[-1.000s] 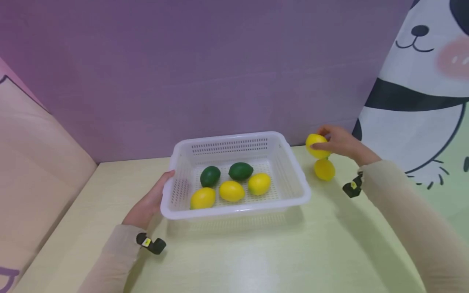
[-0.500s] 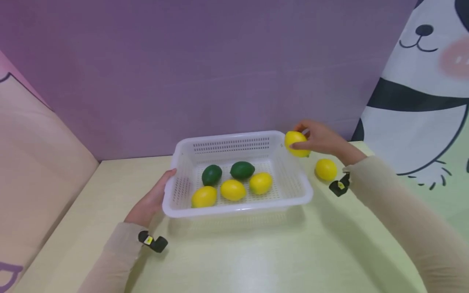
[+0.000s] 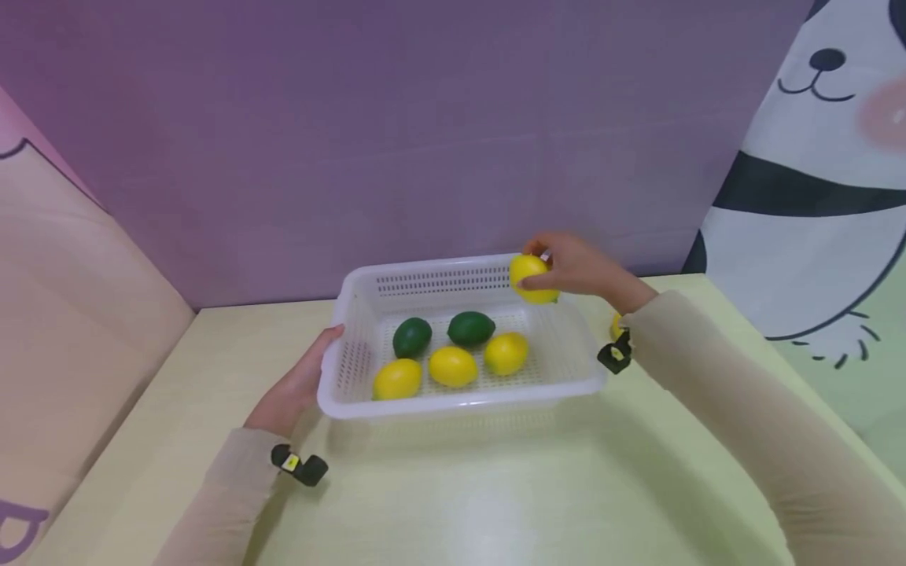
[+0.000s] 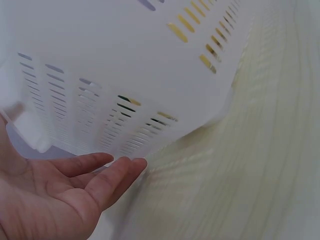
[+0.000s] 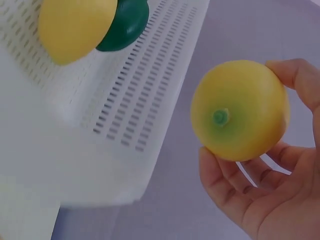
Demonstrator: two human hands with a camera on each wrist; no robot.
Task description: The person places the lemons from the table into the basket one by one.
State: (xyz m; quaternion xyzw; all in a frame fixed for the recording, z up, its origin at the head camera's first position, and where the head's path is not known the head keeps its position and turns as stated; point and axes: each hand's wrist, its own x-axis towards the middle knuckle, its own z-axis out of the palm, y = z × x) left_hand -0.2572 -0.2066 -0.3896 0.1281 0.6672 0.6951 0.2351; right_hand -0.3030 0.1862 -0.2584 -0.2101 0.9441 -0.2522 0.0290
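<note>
A white perforated plastic basket (image 3: 460, 403) on the table contains several yellow lemons (image 3: 453, 367) and two dark green lemon-shaped fruits (image 3: 470, 328). At its left end my left hand (image 3: 293, 391) holds the rim, the thumb over the edge; in the left wrist view its fingers (image 4: 120, 175) reach below the rim along the outer wall. My right hand (image 3: 580, 269) pinches a lemon (image 3: 531, 281) between thumb and fingertips, above the basket's back right part. The right wrist view shows the green stem end of this held lemon (image 5: 240, 110).
Another lemon (image 3: 616, 326) lies on the table right of the basket, mostly hidden behind the right wrist. A purple wall (image 3: 425, 141) rises at the table's back edge. The pale wooden tabletop (image 3: 453, 487) extends in front of the basket.
The right hand has carried the lemon leftward from beside the other lemon on the table to over the basket. The left hand has stayed at the rim.
</note>
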